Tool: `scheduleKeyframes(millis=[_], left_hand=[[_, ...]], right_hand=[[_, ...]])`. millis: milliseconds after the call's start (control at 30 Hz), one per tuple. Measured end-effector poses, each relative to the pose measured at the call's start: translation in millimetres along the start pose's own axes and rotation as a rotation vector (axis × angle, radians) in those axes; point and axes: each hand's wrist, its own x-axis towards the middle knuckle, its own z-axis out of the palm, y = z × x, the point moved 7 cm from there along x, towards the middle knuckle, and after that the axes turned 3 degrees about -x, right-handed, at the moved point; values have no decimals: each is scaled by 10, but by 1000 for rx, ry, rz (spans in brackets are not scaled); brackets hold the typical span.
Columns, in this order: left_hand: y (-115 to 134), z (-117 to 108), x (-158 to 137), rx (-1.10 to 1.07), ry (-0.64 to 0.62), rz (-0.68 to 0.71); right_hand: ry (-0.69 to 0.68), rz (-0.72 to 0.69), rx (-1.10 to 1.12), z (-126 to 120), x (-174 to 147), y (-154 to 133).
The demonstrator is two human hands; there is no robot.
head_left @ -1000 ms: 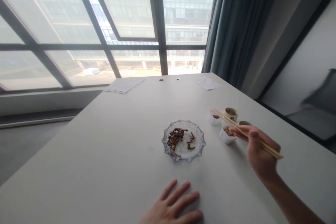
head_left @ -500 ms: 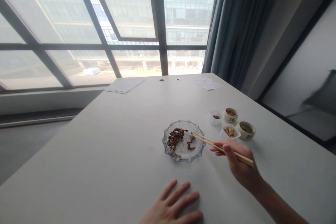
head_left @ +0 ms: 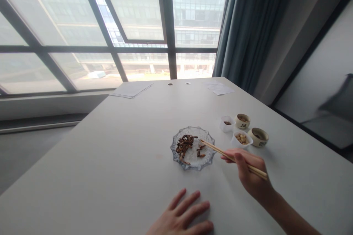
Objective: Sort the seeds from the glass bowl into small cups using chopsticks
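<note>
Chopsticks (head_left: pixel 217 149), slim, straight, pale, wood-looking, are in the right hand (head_left: pixel 252 170), fingers curled round the shafts. Tips nearly together over the right half of a clear glass dish with pointed, scalloped rim (head_left: pixel 193 167); can't tell if anything is pinched. Left hand (head_left: pixel 182 214) palm down on smooth white table (head_left: pixel 110 161), fingers spread, holding nothing.

Dark brown, elongated seeds (head_left: pixel 184 147) lie in the dish: main pile left, a few loose ones right, just by the tips. My read: very light, hard-shelled, a bit slick, could squirt out; best taken across the middle, gentle even squeeze. Sticks look stiff. Glass probably heavy, chippable.

Right of dish: far translucent white plastic cup (head_left: pixel 226 128), some dark bits inside; near translucent white plastic cup (head_left: pixel 237 144), lumpy pale-tan pieces inside. Behind them, two squat round cream cups (head_left: pixel 258 141), ceramic-looking, dark markings. Plastic ones probably thin, easily tipped.
</note>
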Motion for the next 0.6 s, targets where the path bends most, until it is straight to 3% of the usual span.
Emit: scheduleKeyframes(millis=[167,400,600], left_hand=[[0,44,-11,-1,-60,-8],[-4,-12,-3,-25,-7,-8],[3,-1,-5,-18,-11,-9]], right_hand=[[203,-52,-75,-292,88,-24],[469,57,-191,-761,205,188],[449,133,-129,-768,216,318]])
